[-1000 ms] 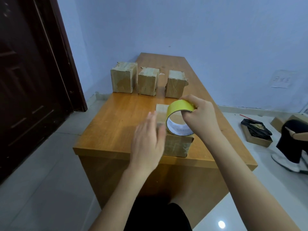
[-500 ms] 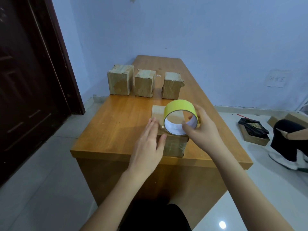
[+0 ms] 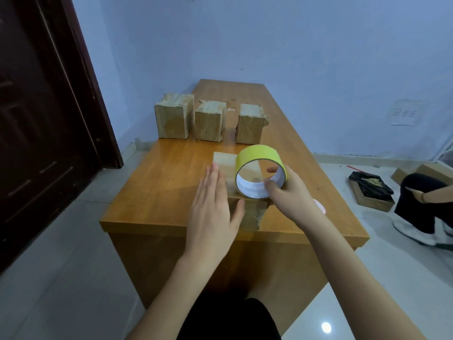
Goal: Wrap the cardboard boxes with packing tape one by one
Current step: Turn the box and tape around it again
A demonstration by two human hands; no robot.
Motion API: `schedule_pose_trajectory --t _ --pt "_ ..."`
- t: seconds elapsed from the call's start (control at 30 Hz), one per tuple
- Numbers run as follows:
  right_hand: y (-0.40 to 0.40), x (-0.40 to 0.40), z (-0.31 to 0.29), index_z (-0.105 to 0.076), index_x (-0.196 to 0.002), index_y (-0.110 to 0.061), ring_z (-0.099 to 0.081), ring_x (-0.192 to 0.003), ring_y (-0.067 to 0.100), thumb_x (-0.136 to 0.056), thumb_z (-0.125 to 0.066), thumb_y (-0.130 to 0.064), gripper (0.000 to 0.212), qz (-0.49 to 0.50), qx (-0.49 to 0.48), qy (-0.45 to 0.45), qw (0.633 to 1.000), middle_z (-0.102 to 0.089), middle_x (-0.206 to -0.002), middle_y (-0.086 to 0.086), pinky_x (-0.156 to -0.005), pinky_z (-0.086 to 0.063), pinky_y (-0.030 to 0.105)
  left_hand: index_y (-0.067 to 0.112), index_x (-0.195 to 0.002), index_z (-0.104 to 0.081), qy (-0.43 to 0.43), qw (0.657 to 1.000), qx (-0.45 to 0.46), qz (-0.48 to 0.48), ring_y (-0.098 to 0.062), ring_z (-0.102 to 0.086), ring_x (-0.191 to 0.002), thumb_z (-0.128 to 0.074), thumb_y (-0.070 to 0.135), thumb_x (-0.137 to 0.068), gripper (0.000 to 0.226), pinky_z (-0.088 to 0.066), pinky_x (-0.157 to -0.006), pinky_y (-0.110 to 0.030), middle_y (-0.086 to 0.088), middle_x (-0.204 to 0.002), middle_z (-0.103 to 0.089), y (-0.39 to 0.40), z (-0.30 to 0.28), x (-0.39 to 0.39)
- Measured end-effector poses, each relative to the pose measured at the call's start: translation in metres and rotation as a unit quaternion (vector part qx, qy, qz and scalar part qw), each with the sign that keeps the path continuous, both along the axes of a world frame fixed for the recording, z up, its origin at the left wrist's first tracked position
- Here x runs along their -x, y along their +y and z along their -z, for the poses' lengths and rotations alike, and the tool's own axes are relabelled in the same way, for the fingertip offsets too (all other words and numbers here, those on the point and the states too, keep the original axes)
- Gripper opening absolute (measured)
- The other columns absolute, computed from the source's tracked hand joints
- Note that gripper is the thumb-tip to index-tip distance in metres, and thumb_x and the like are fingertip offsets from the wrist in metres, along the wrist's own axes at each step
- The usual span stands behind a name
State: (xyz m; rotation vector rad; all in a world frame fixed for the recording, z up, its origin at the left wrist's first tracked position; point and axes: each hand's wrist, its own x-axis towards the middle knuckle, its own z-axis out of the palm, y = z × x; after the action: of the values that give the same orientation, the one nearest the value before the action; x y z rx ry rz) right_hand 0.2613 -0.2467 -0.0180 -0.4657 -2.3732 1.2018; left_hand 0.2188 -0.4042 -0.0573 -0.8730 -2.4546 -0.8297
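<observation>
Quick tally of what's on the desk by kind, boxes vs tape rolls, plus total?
Brown cardboard boxes: 4, namely far left box, far middle box, far right box, and near box under the hands
Yellow packing tape rolls: 1, the roll held over the near box
Total: 5

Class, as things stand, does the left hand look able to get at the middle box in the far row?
Probably yes: the left hand lies flat and holds nothing, and bare table separates it from the middle box.
</observation>
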Motion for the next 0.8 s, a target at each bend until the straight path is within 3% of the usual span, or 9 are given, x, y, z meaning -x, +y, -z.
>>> schedule_pose_trajectory --t 0.1,0.23,0.3,0.4,0.47,0.57,0.6,0.67,0.8 --pt "-0.010 0.007 -0.001 -0.050 -0.101 -0.016 -0.049 -0.064 0.014 -0.094 -0.047 -0.015 0.008 -0.012 -0.010 0.007 1.000 -0.053 -0.076 -0.001 -0.052 -0.038 0.024 0.003 -0.142 -0.034 0.039 0.996 0.074 -0.014 -0.021 -0.023 -0.141 -0.037 0.051 -0.093 0.069 -0.007 -0.112 -0.029 -0.012 -0.150 -0.030 -0.007 -0.008 0.003" --pt "-0.014 0.013 -0.008 -0.046 -0.102 -0.009 -0.048 -0.065 0.015 -0.096 -0.044 -0.014 0.008 -0.039 -0.054 -0.024 0.997 -0.050 -0.079 0.003 -0.053 -0.040 0.025 0.005 -0.140 -0.039 0.037 0.994 0.101 -0.004 -0.021 -0.027 -0.139 -0.034 0.051 -0.092 0.066 -0.012 -0.112 -0.028 -0.011 -0.148 -0.034 -0.017 -0.007 0.011" --pt "-0.009 0.011 -0.012 -0.046 -0.103 -0.010 -0.053 -0.074 0.019 -0.097 -0.042 -0.009 0.007 -0.053 0.000 -0.036 0.998 -0.053 -0.086 0.007 -0.056 -0.049 0.026 0.003 -0.136 -0.045 0.049 0.992 0.119 -0.008 -0.022 -0.032 -0.137 -0.036 0.048 -0.093 0.063 -0.015 -0.110 -0.029 -0.012 -0.145 -0.039 -0.018 -0.007 0.010" --pt "0.001 0.004 -0.012 -0.050 -0.108 -0.012 -0.059 -0.093 0.024 -0.097 -0.041 -0.004 0.017 -0.067 0.177 -0.019 0.982 -0.059 -0.105 0.011 -0.053 -0.055 0.024 0.004 -0.136 -0.045 0.057 0.989 0.132 -0.016 -0.024 -0.037 -0.134 -0.035 0.049 -0.092 0.064 -0.017 -0.107 -0.031 -0.013 -0.143 -0.041 -0.016 -0.008 0.011" --pt "0.000 0.003 -0.009 -0.054 -0.102 -0.014 -0.059 -0.097 0.026 -0.096 -0.044 -0.005 0.015 -0.044 0.190 0.003 0.981 -0.061 -0.107 0.011 -0.052 -0.055 0.023 0.007 -0.140 -0.040 0.057 0.988 0.141 -0.019 -0.022 -0.033 -0.137 -0.030 0.052 -0.092 0.066 -0.012 -0.108 -0.030 -0.011 -0.146 -0.037 -0.016 -0.008 0.013" --pt "0.001 0.006 -0.002 -0.055 -0.097 -0.011 -0.060 -0.094 0.034 -0.094 -0.050 -0.016 0.007 0.014 0.087 -0.003 0.996 -0.062 -0.104 0.019 -0.069 -0.058 0.046 0.008 -0.140 -0.039 0.066 0.987 0.144 -0.022 -0.021 -0.031 -0.138 -0.029 0.053 -0.093 0.067 -0.009 -0.109 -0.030 -0.010 -0.147 -0.036 -0.016 -0.008 0.014" --pt "0.002 0.005 -0.002 -0.056 -0.099 -0.009 -0.060 -0.091 0.034 -0.094 -0.053 -0.021 0.013 0.018 0.036 -0.027 0.999 -0.062 -0.101 0.018 -0.075 -0.056 0.050 0.007 -0.140 -0.039 0.066 0.987 0.144 -0.022 -0.021 -0.031 -0.137 -0.029 0.053 -0.093 0.066 -0.010 -0.109 -0.030 -0.010 -0.147 -0.037 -0.016 -0.008 0.013" --pt "0.005 0.004 -0.002 -0.057 -0.097 -0.011 -0.063 -0.083 0.025 -0.092 -0.058 -0.027 0.017 -0.014 0.026 -0.053 0.998 -0.063 -0.094 0.014 -0.073 -0.058 0.043 0.008 -0.142 -0.035 0.064 0.987 0.144 -0.022 -0.020 -0.030 -0.138 -0.030 0.053 -0.093 0.066 -0.010 -0.109 -0.029 -0.009 -0.148 -0.035 -0.016 -0.008 0.013" --pt "0.007 0.001 -0.006 -0.052 -0.099 -0.013 -0.068 -0.068 0.009 -0.096 -0.050 -0.013 0.004 -0.083 0.155 -0.054 0.983 -0.061 -0.092 0.008 -0.060 -0.060 0.032 0.005 -0.141 -0.038 0.046 0.990 0.127 -0.030 -0.024 -0.039 -0.132 -0.042 0.051 -0.090 0.068 -0.021 -0.103 -0.032 -0.011 -0.142 -0.043 -0.016 -0.009 0.010"
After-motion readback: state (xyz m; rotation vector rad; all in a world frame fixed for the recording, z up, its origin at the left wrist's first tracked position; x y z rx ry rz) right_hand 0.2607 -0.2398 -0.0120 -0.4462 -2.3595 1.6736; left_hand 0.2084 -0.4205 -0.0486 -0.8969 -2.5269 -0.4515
